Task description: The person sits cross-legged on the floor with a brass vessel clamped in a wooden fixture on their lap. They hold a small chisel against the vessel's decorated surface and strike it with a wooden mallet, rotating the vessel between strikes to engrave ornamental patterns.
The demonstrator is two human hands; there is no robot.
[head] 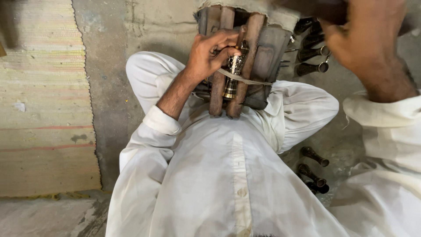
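I sit cross-legged on the floor in white clothes. A small engraved brass vase lies between two rusty brown bars of a wooden jig held between my knees. A pale cord runs across the vase. My left hand grips the upper end of the vase and what looks like a thin tool against it. My right hand is raised close to the camera, fingers curled around a dark, blurred object at the top edge; I cannot tell what it is.
Several dark metal vases lie on the concrete floor right of the jig, and more by my right knee. A striped woven mat covers the floor at left.
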